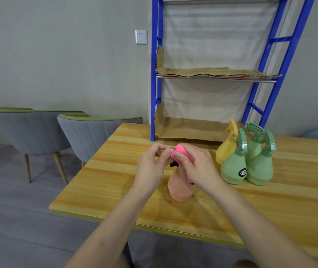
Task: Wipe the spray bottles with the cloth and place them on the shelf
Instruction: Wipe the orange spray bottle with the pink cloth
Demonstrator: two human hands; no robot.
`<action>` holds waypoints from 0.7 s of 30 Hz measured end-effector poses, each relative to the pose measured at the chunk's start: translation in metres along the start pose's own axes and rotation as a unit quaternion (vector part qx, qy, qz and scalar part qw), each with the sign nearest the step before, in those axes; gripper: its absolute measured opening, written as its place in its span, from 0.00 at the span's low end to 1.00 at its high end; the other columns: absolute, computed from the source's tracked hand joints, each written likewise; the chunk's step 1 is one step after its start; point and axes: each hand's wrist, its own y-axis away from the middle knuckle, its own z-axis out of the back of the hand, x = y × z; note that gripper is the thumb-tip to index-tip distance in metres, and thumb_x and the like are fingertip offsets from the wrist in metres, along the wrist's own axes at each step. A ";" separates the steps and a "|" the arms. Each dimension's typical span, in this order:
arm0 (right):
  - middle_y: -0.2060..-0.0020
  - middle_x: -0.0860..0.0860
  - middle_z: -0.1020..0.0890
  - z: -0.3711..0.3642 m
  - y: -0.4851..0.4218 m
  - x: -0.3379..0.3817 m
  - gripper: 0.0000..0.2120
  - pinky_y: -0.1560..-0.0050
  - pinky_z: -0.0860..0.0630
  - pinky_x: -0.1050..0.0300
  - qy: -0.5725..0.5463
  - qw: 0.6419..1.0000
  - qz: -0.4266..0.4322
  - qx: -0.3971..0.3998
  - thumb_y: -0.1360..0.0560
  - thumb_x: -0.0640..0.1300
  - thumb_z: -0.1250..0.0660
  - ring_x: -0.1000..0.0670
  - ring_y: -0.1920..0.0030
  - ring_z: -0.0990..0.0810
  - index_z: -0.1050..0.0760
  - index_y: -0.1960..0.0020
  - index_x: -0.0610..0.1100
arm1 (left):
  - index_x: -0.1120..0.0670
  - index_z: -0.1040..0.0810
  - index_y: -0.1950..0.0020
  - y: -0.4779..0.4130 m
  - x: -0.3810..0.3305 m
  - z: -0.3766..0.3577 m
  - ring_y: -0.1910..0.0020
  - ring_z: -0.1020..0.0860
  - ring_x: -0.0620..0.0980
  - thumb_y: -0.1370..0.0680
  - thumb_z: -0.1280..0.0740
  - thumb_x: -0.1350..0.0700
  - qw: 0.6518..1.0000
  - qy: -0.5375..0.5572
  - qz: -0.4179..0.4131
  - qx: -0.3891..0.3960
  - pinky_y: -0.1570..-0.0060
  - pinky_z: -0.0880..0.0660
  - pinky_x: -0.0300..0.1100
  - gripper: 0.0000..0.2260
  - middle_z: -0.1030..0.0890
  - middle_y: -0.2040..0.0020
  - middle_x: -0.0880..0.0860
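An orange spray bottle (179, 187) stands upright on the wooden table (115, 182), its head hidden behind my hands. My left hand (151, 167) pinches the nozzle end of the bottle's head. My right hand (197, 169) grips a pink cloth (182, 152) pressed over the top of the bottle's head. To the right stand a yellow spray bottle (226, 149) and three green spray bottles (233, 167), (260, 169), (255, 144), close together. A blue metal shelf (155, 74) lined with brown cardboard (208, 71) rises at the table's far edge; its visible levels hold no bottles.
Two grey chairs with green trim (88, 132) stand left of the table on the grey floor. A white wall socket (141, 36) is left of the shelf. The table's near edge runs under my forearms.
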 end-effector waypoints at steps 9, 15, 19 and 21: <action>0.51 0.59 0.14 0.024 -0.005 -0.007 0.12 0.49 0.23 0.60 -0.044 0.992 -0.035 0.115 0.18 0.45 0.30 0.56 0.49 0.17 0.20 0.36 0.53 | 0.44 0.18 0.48 0.000 -0.004 0.004 0.49 0.18 0.44 0.17 0.36 0.45 0.996 -0.086 -0.028 -0.008 0.44 0.21 0.56 0.08 0.14 0.52 0.41; 0.52 0.59 0.18 0.010 -0.002 -0.003 0.15 0.55 0.31 0.71 0.066 0.996 -0.015 0.057 0.22 0.53 0.25 0.55 0.54 0.21 0.22 0.38 0.51 | 0.47 0.18 0.48 0.003 -0.004 0.000 0.50 0.19 0.43 0.16 0.34 0.49 0.997 -0.068 -0.026 -0.018 0.44 0.20 0.56 0.06 0.15 0.52 0.41; 0.48 0.55 0.17 0.011 -0.001 0.000 0.16 0.52 0.28 0.60 0.113 0.991 0.015 0.070 0.21 0.52 0.26 0.51 0.50 0.20 0.24 0.36 0.49 | 0.46 0.18 0.49 0.002 -0.004 0.001 0.50 0.19 0.43 0.16 0.34 0.51 0.998 -0.063 -0.013 -0.013 0.44 0.19 0.55 0.05 0.15 0.52 0.41; 0.44 0.53 0.18 0.014 -0.002 0.002 0.16 0.50 0.26 0.56 0.132 0.987 0.029 0.091 0.19 0.50 0.29 0.49 0.47 0.19 0.26 0.34 0.49 | 0.46 0.18 0.49 0.001 -0.004 0.002 0.50 0.19 0.42 0.16 0.34 0.50 0.997 -0.075 -0.011 -0.011 0.44 0.20 0.52 0.05 0.15 0.53 0.41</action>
